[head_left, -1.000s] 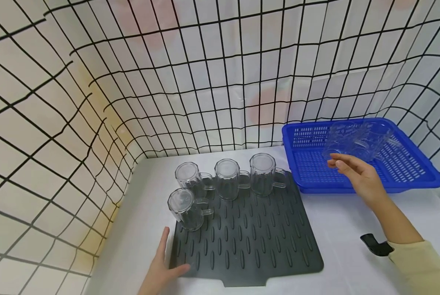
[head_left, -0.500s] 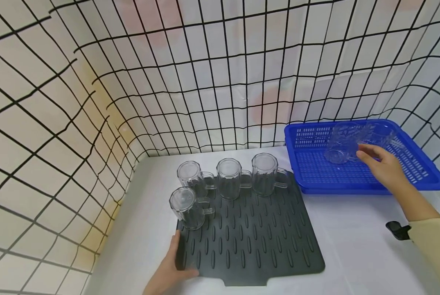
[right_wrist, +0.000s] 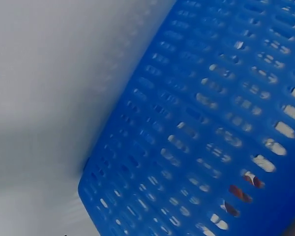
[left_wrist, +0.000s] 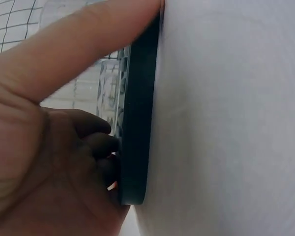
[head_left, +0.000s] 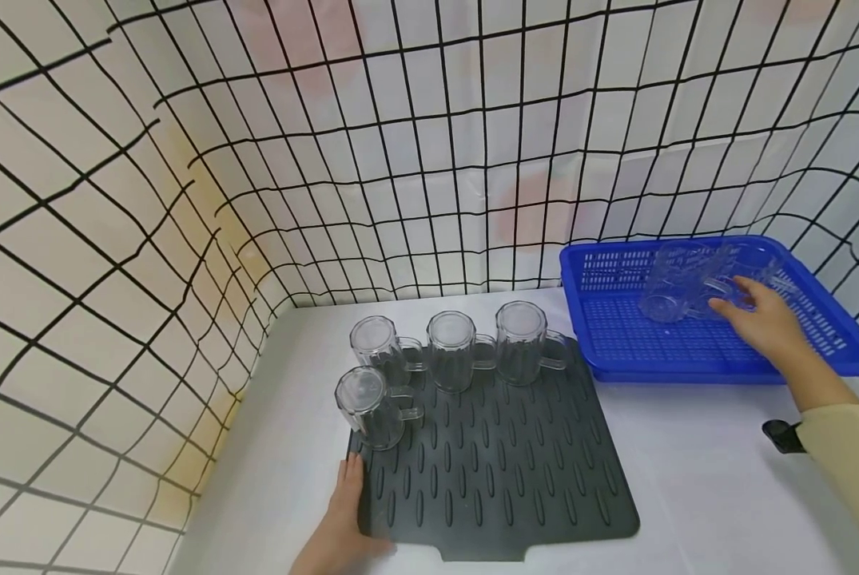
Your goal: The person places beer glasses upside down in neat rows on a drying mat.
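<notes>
My left hand [head_left: 343, 515] holds the near left corner of a dark ribbed drying mat [head_left: 501, 471]. Its thumb lies at the front edge and its fingers along the left edge; the left wrist view shows the mat's rim [left_wrist: 140, 108] between them. Over the blue basket [head_left: 587, 351], my right hand [head_left: 770, 323] has thumb and fingers apart beside the handle of a clear glass mug [head_left: 720, 286]. Contact with it cannot be made out. Another glass mug [head_left: 662, 307] lies to its left. In the right wrist view only the basket's slotted wall [right_wrist: 187, 118] shows plainly.
Upside-down glass mugs stand on the mat: a back row of three, with the middle one [head_left: 451, 351], and another mug [head_left: 375, 411] in front at the left. Black wire grid panels [head_left: 436, 168] border the white table [head_left: 674, 471] at back and sides.
My right hand has moved rightward and back, now beside a mug handle in the basket. My left hand has moved from beside the mat's corner onto its edges. The mugs have stayed put.
</notes>
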The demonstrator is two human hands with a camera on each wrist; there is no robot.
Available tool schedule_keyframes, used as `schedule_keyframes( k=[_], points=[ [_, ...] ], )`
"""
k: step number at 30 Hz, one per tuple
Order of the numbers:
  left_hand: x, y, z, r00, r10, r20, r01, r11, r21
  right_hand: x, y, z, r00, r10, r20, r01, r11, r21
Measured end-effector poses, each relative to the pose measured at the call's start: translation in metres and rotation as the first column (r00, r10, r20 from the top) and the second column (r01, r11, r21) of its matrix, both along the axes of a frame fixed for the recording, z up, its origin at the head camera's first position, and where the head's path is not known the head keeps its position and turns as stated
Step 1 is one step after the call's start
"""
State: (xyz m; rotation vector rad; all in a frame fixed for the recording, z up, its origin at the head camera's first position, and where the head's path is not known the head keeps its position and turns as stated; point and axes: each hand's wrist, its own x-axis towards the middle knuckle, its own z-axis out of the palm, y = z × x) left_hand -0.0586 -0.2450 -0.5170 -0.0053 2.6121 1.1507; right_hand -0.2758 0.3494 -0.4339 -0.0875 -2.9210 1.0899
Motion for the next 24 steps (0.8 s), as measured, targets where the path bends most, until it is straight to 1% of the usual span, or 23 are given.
schedule_keyframes(
  k=[5, 8, 12, 16, 20, 24],
  points=[
    [-0.002, 0.001, -0.001, 1.0, -0.022, -0.018, 0.022, 1.0, 0.0, -0.008, 0.006, -0.006, 0.999, 0.036, 0.024, -0.037, 0.999, 0.018],
    [-0.001, 0.001, 0.0, 0.999, -0.03, -0.022, 0.03, 1.0, -0.008, -0.011, 0.006, -0.01, 0.999, 0.046, 0.029, -0.047, 0.999, 0.009],
    [0.0, -0.001, 0.001, 1.0, -0.016, -0.01, 0.016, 1.0, -0.004, -0.013, 0.003, -0.014, 0.998, 0.044, 0.038, -0.043, 0.999, -0.02],
    [-0.001, -0.001, 0.002, 1.0, -0.012, 0.001, 0.012, 1.0, 0.012, -0.015, 0.002, -0.015, 0.999, 0.037, 0.036, -0.035, 0.999, -0.038],
    [-0.002, -0.002, 0.001, 1.0, -0.027, -0.002, 0.027, 1.0, 0.0, -0.018, 0.001, -0.016, 0.998, 0.037, 0.044, -0.036, 0.999, -0.02],
    [-0.002, -0.002, -0.001, 0.999, -0.037, 0.006, 0.037, 0.999, -0.015, -0.021, 0.002, -0.018, 0.997, 0.03, 0.075, -0.029, 1.0, -0.009]
  ],
)
